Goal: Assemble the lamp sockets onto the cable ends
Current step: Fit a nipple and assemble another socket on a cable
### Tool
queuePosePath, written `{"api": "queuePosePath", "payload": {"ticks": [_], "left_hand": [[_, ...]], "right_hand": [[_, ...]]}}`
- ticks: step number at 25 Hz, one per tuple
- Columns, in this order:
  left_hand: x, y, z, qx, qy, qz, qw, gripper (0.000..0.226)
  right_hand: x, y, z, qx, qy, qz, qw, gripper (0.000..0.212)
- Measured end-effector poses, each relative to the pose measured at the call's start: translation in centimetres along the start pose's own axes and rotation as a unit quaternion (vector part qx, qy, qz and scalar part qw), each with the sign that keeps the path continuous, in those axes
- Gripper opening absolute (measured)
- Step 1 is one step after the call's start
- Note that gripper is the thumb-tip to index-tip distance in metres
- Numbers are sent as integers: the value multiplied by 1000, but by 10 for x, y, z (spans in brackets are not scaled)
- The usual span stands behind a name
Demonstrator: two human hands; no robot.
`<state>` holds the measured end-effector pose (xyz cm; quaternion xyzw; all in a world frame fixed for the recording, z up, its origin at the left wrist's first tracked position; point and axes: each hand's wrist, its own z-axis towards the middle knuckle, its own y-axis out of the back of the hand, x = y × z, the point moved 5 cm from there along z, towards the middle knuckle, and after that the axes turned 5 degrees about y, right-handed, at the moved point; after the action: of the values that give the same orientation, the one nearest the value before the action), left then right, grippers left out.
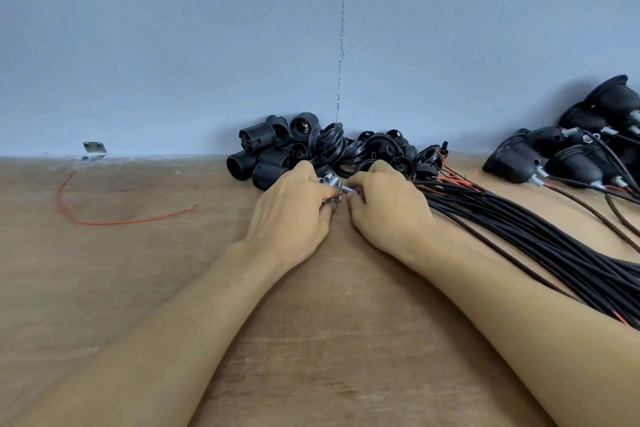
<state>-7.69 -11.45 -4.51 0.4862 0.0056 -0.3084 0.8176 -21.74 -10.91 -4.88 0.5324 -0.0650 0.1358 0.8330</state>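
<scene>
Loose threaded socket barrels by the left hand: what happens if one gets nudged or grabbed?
The threaded socket barrels are round and several lie on their sides, so a nudged one would probably roll. They look like hollow plastic, so they are likely light and stiff. The ribbed thread should help grip, so slipping seems unlikely.

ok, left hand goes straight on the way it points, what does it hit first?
Probably the pile of black socket parts just past the left hand; depth is unclear.
</scene>
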Motion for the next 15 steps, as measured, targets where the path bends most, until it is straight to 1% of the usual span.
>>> {"api": "queuePosePath", "payload": {"ticks": [4, 8, 10, 15], "left_hand": [[-1, 0, 1, -4, 0, -1, 1000, 20], [7, 8, -2, -48, 64, -7, 997, 30], [9, 8, -4, -47, 73, -2, 996, 29], [6, 10, -5, -35, 49, 1, 998, 16]], "right_hand": [[-4, 6, -2, -17, -15, 23, 999, 19], [-3, 12, -9, -47, -3, 68, 997, 15], [-4, 13, -13, -50, -7, 85, 995, 12], [-4, 9, -14, -25, -12, 95, 995, 9]]}}
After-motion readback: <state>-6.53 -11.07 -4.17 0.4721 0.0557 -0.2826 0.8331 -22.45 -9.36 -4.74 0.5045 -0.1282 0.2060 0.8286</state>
